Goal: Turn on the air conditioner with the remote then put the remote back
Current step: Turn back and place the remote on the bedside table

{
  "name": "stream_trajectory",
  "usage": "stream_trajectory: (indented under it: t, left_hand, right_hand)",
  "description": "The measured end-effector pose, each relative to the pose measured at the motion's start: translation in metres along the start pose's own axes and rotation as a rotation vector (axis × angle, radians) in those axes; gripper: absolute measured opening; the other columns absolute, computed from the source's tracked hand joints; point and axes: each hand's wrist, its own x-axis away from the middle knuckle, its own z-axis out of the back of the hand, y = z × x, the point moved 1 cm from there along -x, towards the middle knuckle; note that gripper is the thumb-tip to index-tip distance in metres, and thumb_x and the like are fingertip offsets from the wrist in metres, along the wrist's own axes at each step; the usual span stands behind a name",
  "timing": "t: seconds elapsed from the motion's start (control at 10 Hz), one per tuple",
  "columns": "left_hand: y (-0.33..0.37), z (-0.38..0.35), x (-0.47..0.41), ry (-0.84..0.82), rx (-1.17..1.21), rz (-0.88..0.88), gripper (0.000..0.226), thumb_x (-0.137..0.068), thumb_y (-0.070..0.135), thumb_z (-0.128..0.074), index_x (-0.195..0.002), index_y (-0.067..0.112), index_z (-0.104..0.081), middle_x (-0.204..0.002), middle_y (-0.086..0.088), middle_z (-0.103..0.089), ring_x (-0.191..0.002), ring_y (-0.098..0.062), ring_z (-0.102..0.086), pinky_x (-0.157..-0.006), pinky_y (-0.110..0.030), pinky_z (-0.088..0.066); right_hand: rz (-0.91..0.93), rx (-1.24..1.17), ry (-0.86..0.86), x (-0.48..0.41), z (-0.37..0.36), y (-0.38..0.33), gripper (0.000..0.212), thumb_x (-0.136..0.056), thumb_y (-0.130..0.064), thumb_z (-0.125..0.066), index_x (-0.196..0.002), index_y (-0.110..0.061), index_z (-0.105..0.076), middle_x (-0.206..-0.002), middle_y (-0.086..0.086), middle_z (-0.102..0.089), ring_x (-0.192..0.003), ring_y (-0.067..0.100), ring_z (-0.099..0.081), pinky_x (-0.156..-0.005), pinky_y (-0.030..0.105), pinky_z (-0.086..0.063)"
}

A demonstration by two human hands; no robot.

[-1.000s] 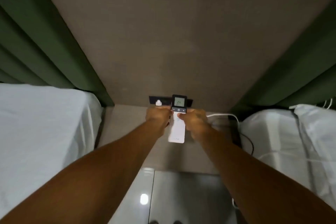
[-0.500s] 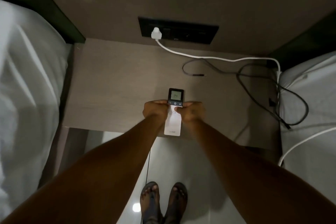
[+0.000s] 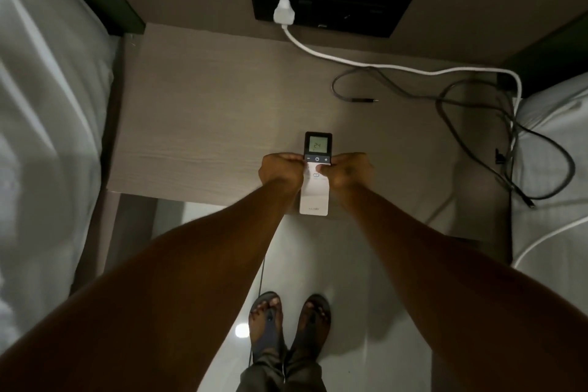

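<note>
Hands grip the slim white remote with dark lit screen from both sides, left hand and right hand closed on it above the pale wood-grain bedside table. Display lit, so putting it back seems next: lower flat and release.

1. Remotes: one remote, screen reads 24.
2. Hands: two, left hand and right hand, both gripping the remote's sides.
3. Benches: one bench.
4. Beds: two, left bed and right bed.
5. Wall socket panels: one socket panel.
6. White plugs: one plug in the panel.
7. Cables: one white cable; dark cables, tangled, count unclear.
8. Sandalled feet: two, left foot and right foot.
</note>
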Motion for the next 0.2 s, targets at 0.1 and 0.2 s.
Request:
stream_trajectory:
  t: [0.1, 0.2]
  left_hand:
    - [0.002, 0.003, -0.001, -0.007, 0.001, -0.032, 0.016, -0.086, 0.01, -0.068, -0.074, 0.02, -0.072, -0.1, -0.011, -0.075, -0.091, -0.029, -0.07, -0.09, -0.041, -0.056]
    - [0.002, 0.007, 0.009, -0.053, -0.11, -0.101, 0.011, -0.09, 0.017, -0.065, -0.091, 0.013, -0.075, -0.104, -0.012, -0.074, -0.094, -0.029, -0.068, -0.089, -0.033, -0.053]
  right_hand:
    - [0.034, 0.064, -0.01, 0.001, 0.003, -0.006, 0.026, -0.074, -0.027, -0.083, -0.09, -0.007, -0.077, -0.098, 0.015, -0.077, -0.084, 0.027, -0.072, -0.067, 0.024, -0.047]
    - [0.095, 0.159, -0.017, 0.014, 0.009, -0.006, 0.033, -0.081, -0.035, -0.075, -0.095, -0.006, -0.074, -0.104, 0.016, -0.076, -0.092, 0.029, -0.07, -0.068, 0.022, -0.041]
